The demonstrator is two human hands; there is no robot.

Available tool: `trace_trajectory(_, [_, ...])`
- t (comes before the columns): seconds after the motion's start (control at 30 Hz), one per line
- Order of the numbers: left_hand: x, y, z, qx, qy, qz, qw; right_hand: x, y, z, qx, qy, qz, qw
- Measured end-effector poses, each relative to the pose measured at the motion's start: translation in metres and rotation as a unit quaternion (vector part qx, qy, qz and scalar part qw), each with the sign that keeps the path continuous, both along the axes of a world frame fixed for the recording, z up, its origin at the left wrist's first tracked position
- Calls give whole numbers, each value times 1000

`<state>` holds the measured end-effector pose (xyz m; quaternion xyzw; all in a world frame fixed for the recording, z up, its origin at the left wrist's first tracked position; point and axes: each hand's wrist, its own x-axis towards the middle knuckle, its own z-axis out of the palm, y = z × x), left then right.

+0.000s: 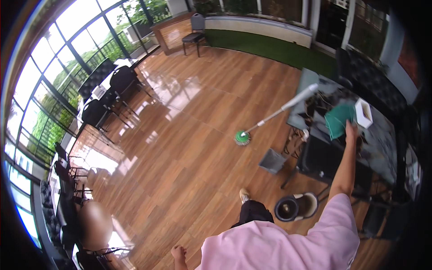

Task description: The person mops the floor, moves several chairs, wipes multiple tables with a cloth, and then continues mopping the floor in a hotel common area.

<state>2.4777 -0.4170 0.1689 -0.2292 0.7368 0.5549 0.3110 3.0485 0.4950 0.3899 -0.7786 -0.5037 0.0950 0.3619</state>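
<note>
Head view: the right hand (351, 130) is stretched out at arm's length over the glass table (387, 139), its fingers lying on or closed about the lower edge of a green cloth (338, 120) that rests on the tabletop just beside a small white box (363, 113); at this size I cannot tell whether the fingers pinch the cloth or only press it flat. The left hand (178, 253) hangs low by the hip at the bottom edge, seemingly loosely curled with nothing visibly in it, though it is too small to be sure. A mop (243, 138) leans with its long pale handle against the table's near corner, its green head on the wooden floor (180, 148); a grey dustpan (272, 161) and a dark spin bucket (294, 207) sit on the floor near the person's feet. To wipe well here, I judge it best to keep the palm flat on the cloth, work with even pressure, steer clear of the white box so it is not knocked, and mind the mop handle, which a careless elbow could tip.
</note>
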Motion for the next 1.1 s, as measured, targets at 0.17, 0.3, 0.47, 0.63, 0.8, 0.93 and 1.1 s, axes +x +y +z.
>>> trace_trajectory(0.17, [-22, 38, -8, -23, -136, -254, 957, -140, 119, -51, -71, 223, 63, 970])
trace_trajectory(0.3, [-67, 113, -39, 145, -240, -38, 959, -193, 215, -57, -21, 263, 51, 963])
trace_trajectory(0.47, [-181, 215, -21, 23, -188, -21, 982, -260, 297, -100, 56, 375, -48, 924])
trace_trajectory(0.63, [-345, 299, -45, 124, -278, 21, 952, -292, 347, -138, 77, 508, -49, 857])
trace_trajectory(0.8, [-541, 462, -20, -83, -36, -180, 980, -351, 323, -136, 145, 555, -47, 818])
trace_trajectory(0.93, [-702, 622, 11, -39, 97, -221, 970, -494, 285, -102, 139, 599, 41, 787])
trace_trajectory(1.1, [-822, 882, 17, -10, 221, -342, 913, -742, 293, -2, 144, 525, 170, 821])
